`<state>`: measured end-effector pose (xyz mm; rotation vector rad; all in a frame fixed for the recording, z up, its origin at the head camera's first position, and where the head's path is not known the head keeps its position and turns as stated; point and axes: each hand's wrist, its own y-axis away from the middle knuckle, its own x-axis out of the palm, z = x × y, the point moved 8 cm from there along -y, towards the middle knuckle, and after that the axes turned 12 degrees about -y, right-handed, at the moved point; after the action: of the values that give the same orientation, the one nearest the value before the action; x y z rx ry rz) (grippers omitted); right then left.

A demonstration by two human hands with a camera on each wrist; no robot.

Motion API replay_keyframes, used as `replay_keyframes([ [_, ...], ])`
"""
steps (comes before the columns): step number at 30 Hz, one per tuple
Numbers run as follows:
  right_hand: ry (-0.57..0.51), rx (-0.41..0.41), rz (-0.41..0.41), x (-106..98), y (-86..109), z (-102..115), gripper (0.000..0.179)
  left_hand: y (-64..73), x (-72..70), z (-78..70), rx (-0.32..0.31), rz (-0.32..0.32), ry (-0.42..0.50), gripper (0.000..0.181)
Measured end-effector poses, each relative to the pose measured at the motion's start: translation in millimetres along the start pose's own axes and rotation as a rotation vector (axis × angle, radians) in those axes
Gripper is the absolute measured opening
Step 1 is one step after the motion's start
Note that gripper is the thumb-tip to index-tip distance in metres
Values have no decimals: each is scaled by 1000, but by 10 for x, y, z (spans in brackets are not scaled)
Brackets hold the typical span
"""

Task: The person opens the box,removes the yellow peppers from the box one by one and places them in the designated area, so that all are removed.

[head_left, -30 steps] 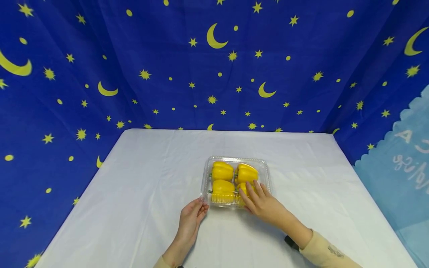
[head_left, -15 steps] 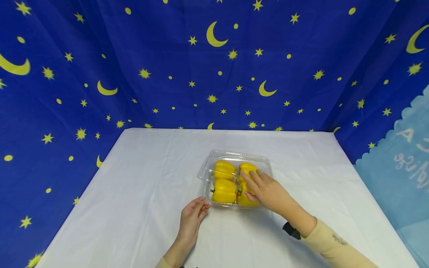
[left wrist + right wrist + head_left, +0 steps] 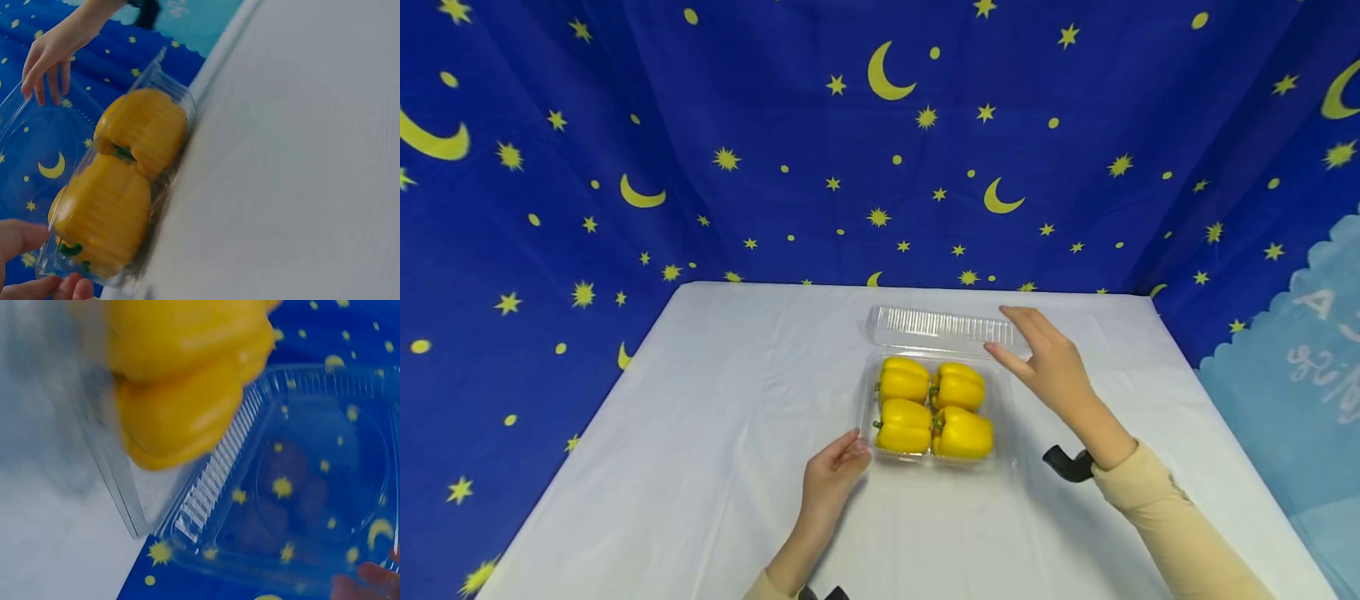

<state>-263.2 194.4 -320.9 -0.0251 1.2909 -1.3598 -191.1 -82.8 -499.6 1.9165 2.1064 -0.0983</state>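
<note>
Several yellow bell peppers [image 3: 964,433] sit in two rows inside a clear plastic clamshell container [image 3: 1002,408] on the table. My left hand [image 3: 835,479] pinches the container's front left corner, with thumb and fingertips on either side of the rim in the left wrist view. The container's clear lid [image 3: 940,325] stands raised behind the peppers. Thumb and fingers of my right hand [image 3: 1052,358] span the lid's right side, and some of its fingertips [image 3: 372,575] show at the lid's edge in the right wrist view. Green stems [image 3: 123,152] show on the peppers.
A white cloth covers the table [image 3: 737,467]. Blue fabric [image 3: 790,167] with yellow moons and stars hangs behind and at the sides. A light blue panel [image 3: 1285,358] with white writing hangs at the right. A black strap piece [image 3: 1067,464] sits by my right wrist.
The lid has swung up and back off the peppers, uncovering them. My right hand has moved from over the peppers back and right with it. My left hand stays at the corner.
</note>
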Motion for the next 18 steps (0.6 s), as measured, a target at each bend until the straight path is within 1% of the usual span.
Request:
replay_keyframes([
  [3,-211,167,-27,-55,-114,-275,61,-25,5,-72,90,31,-135,56],
  [6,-409,314,-17,-21,-171,-537,73,-65,34,-121,162,84,-253,65],
  [8,-530,390,9,50,-188,-682,81,-97,54,-150,208,118,-315,70],
  [10,-626,444,36,143,-197,-792,85,-128,63,-182,249,141,-360,74],
  [12,-692,494,69,247,-201,-884,89,-154,65,-211,286,159,-386,77],
  [14,-725,541,107,355,-199,-973,92,-174,64,-238,309,178,-389,80],
  [18,-759,654,186,543,-152,-1181,92,-220,79,-245,313,223,-401,89],
])
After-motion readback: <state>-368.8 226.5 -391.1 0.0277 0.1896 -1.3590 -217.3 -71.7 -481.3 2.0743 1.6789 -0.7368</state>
